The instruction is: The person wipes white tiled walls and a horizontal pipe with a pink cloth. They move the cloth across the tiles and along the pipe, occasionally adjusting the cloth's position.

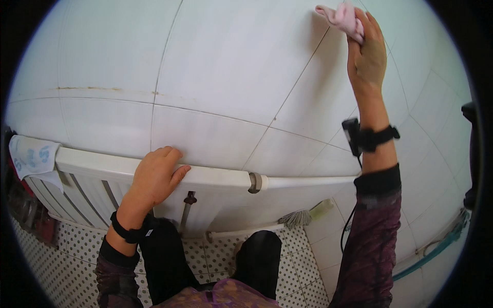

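Observation:
Raised high at the upper right, my right hand (369, 57) grips a folded pink cloth (342, 19) close to the white tiled wall (227, 57). Whether the cloth presses on the tiles I cannot tell. My left hand (156, 175) rests on the top edge of a white radiator (215, 177), its fingers curling over the back edge with the thumb apart. Nothing is held in that hand. Brownish stains (88, 88) run along a tile joint above the radiator's left part.
A white towel with blue print (34, 154) drapes over the radiator's left end. A white pipe (312, 181) leaves its right end through a metal nut (255, 182). Below are a mop head (295, 218) and dotted floor tiles (300, 265). A teal hose (427, 258) curves at right.

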{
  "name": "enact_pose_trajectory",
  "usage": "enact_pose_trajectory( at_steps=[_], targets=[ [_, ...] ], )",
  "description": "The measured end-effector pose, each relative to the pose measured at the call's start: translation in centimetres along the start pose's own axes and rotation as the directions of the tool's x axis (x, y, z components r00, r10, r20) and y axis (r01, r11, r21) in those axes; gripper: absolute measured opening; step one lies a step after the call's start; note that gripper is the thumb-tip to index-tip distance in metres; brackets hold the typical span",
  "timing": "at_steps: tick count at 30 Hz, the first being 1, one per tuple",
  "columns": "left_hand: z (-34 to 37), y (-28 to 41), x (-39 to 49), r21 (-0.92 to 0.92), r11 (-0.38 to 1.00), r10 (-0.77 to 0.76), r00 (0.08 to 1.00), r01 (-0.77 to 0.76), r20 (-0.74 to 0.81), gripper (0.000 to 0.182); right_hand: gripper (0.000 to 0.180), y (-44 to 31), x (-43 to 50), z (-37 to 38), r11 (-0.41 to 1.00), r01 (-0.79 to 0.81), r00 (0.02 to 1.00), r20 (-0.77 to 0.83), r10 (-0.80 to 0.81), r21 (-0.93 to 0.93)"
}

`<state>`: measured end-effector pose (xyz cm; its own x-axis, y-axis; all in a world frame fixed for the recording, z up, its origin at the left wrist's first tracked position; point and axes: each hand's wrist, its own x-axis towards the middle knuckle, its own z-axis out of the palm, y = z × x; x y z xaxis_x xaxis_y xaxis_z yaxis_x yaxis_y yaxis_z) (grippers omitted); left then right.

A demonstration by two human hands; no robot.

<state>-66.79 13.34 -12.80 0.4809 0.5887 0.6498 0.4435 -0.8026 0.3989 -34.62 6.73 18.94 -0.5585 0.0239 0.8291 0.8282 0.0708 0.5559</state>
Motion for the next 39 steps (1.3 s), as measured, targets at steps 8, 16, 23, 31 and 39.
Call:
enact_pose_trajectory(
  at_steps=[8, 16, 23, 31, 39],
  targets=[
    [0.8, 0.2, 0.2, 0.194, 0.981, -0.009, 0.990, -0.018, 0.141, 0.035, 0.059, -5.1, -6.1, 3.5, 0.993, -0.005, 0.992, 0.123, 0.019, -0.119],
    [2.1, 0.8, -0.4, 0.285, 0.958, -0.019, 1.000, 0.025, -0.024, 0.032, 0.047, -12.8, -15.5, 2.1, 0.996, -0.056, 0.935, 0.354, 0.030, 0.062],
    [2.0, 1.2, -0.4, 0.310, 0.950, -0.012, 0.998, 0.029, -0.057, 0.032, 0.039, -16.5, -21.7, 0.4, 0.966, -0.143, 0.840, 0.543, 0.003, 0.215],
    [2.1, 1.2, -0.3, 0.309, 0.949, -0.064, 0.998, 0.064, -0.008, 0.030, 0.036, -14.4, -21.2, -1.7, 0.847, -0.400, 0.754, 0.651, 0.086, 0.351],
    [2.3, 1.0, -0.3, 0.334, 0.941, -0.054, 0.998, 0.056, -0.017, 0.029, 0.045, -0.2, -5.1, -1.2, 0.971, 0.178, 0.984, -0.002, -0.181, -0.162]
  ],
)
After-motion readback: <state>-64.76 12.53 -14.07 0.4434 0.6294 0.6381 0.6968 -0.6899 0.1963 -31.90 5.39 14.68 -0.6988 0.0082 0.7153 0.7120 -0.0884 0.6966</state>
